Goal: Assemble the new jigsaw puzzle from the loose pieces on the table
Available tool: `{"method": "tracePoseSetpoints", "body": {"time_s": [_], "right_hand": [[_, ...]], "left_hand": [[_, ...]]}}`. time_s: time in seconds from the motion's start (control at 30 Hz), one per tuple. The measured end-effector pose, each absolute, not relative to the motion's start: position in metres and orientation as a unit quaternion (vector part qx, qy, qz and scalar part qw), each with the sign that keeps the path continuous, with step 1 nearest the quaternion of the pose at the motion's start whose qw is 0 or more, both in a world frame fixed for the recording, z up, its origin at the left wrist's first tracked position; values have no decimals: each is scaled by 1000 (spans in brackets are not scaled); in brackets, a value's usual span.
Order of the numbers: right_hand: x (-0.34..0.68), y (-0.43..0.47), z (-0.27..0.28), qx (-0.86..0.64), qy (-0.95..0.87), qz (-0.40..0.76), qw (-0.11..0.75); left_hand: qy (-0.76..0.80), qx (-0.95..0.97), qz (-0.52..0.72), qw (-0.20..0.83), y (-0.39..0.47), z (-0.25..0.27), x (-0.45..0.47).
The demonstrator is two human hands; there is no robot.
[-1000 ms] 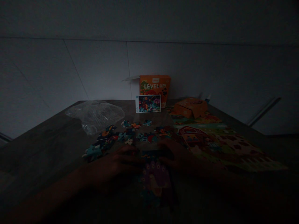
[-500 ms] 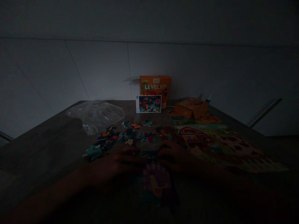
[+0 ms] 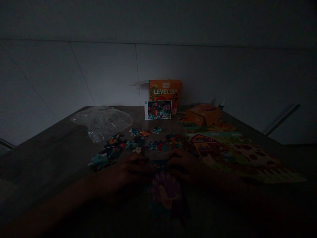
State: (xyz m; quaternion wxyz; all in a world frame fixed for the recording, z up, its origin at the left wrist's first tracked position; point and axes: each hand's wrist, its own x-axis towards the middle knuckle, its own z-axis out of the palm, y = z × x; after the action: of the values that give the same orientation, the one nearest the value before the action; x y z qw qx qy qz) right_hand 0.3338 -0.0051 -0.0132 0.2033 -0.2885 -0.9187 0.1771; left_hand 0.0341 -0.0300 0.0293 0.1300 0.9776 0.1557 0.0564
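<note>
The left hand (image 3: 128, 172) reaches in from the lower left, palm down, its forearm slanting low over the bench (image 3: 56, 142) and its fingers pointing inward. The right hand (image 3: 182, 163) comes in from the lower right at about the same depth, wrist low, fingers bent toward the other hand. It is too dark to tell whether either hand's fingers are pinching anything or just resting.

The peacock puzzle (image 3: 167, 191) lies toward the near side of the bench, its upper part in the narrow gap between the hands and the rest nearer the viewer. Loose puzzle pieces (image 3: 153, 145) lie just beyond the fingers, bounding the room ahead. On the right, the farm puzzle (image 3: 250, 153) runs close to the right forearm and out toward the bench's right edge. The widest stretch of bench top lies left of the plastic bag (image 3: 106, 120), out to the left edge. At the far edge, a picture card (image 3: 159, 110) stands before an upright orange box (image 3: 165, 88).
</note>
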Motion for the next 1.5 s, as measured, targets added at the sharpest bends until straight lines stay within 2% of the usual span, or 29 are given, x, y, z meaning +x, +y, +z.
{"method": "tracePoseSetpoints", "body": {"time_s": [0.57,0.83,1.07,1.5], "right_hand": [[335,-4,-14,-284,-923,172,194],[333,-9,-12,-252,-939,117,201],[329,-21,0,-246,-947,128,162],[330,-25,0,-186,-958,146,165]], "left_hand": [[157,979,63,117,-30,29,33],[144,977,102,120,-31,27,33],[147,976,89,136,-31,29,36],[157,974,89,137,-31,28,35]]}}
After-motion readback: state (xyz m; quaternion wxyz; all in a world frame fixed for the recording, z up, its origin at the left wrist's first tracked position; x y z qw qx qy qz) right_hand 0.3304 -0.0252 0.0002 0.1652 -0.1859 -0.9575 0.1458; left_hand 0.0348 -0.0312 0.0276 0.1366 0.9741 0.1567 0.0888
